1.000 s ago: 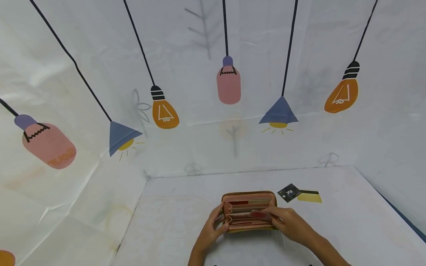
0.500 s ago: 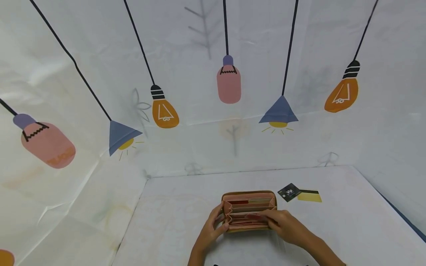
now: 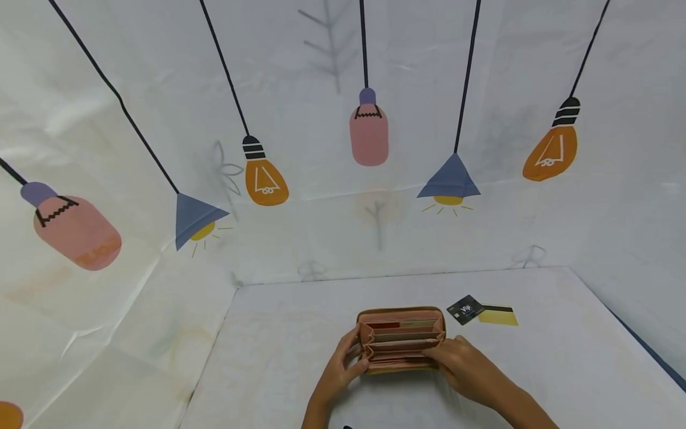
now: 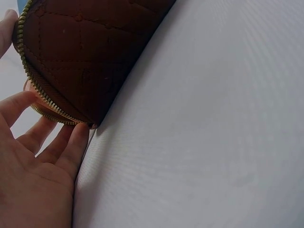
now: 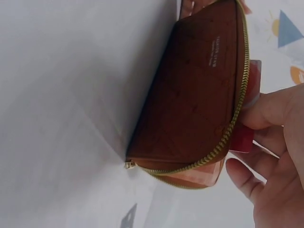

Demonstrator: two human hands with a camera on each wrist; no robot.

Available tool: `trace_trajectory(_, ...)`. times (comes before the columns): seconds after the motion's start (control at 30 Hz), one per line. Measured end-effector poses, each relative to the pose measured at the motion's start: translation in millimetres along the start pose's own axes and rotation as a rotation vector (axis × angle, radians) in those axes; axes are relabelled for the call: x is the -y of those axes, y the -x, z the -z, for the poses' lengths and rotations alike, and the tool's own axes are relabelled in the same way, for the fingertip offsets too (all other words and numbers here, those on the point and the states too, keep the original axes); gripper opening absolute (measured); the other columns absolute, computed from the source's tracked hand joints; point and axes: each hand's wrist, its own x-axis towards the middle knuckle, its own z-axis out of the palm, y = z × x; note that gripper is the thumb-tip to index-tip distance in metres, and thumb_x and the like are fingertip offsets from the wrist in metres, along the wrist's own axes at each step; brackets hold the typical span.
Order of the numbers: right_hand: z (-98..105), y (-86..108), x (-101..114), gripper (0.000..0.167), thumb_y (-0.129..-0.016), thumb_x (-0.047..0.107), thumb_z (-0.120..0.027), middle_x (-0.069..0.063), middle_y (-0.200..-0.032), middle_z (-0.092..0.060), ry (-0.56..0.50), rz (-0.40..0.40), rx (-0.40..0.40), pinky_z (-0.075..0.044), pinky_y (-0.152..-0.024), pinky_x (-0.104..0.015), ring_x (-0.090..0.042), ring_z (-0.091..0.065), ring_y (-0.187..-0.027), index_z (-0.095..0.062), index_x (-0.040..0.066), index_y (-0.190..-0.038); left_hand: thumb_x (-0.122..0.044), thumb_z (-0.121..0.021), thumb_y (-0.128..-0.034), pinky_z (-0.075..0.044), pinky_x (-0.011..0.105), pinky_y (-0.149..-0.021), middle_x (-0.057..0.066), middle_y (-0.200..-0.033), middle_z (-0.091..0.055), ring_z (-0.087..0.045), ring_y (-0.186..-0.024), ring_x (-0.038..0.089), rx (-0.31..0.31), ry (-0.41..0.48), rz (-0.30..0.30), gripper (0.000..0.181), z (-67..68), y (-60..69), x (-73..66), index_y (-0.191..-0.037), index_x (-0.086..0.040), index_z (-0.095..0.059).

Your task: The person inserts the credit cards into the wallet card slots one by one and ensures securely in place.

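Brown zip wallet [image 5: 194,104] stands mouth-up on the white surface [image 3: 278,339], unzipped and spread. Our left hand [image 3: 340,369] grips its left end; our right hand [image 3: 463,363] is mostly closed, pinching a red card [image 5: 243,138] at the mouth toward the right end. Card depth and exact slot: too hidden for us to call. To do this well, we'd hold the card parallel to the dividers [image 3: 402,345], slide it in its own plane, and brace left so drag doesn't shift the wallet. Right wrist view gives us the red card and stamped lettering [image 5: 214,51]; head view doesn't let us pick out that card, but shows the dividers, plus black VIP card [image 3: 465,310] and yellow card [image 3: 498,317] lying off to the right.
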Motion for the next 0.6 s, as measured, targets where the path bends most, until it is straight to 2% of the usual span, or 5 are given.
trace_trajectory(0.2, 1.9, 4.8, 0.0, 0.033, -0.075, 0.001, -0.080, 0.005, -0.097, -0.074, 0.018, 0.004, -0.003, -0.053, -0.070, -0.032, -0.010, -0.067, -0.086, -0.075, 0.015, -0.104, -0.010, -0.065, -0.0966, -0.043, 0.028, -0.112, 0.017, -0.159, -0.032, -0.040, -0.141, 0.008, -0.009, 0.007, 0.034, 0.072, 0.1, 0.2, -0.7, -0.158, -0.014, -0.028)
trace_trajectory(0.33, 3.5, 7.0, -0.4, 0.032, -0.074, 0.003, -0.082, 0.006, -0.097, -0.073, 0.009, 0.020, 0.001, -0.054, -0.071, -0.031, -0.011, -0.065, -0.087, -0.075, 0.015, -0.104, -0.010, -0.065, -0.0962, -0.042, 0.028, -0.113, 0.014, -0.159, -0.031, -0.040, -0.141, 0.010, -0.014, 0.024, 0.064, 0.072, -0.9, 1.1, -1.6, -0.158, -0.016, -0.028)
trace_trajectory(0.6, 7.7, 4.5, 2.5, 0.025, -0.080, 0.004, -0.078, 0.004, -0.099, -0.075, -0.036, 0.018, 0.091, -0.058, -0.074, -0.034, -0.013, -0.069, -0.089, -0.076, 0.012, -0.104, -0.010, -0.065, -0.0967, -0.041, 0.033, -0.115, 0.012, -0.160, -0.030, -0.037, -0.144, 0.028, -0.005, 0.006, 0.074, 0.074, 0.3, 1.5, -2.9, -0.159, -0.020, -0.026)
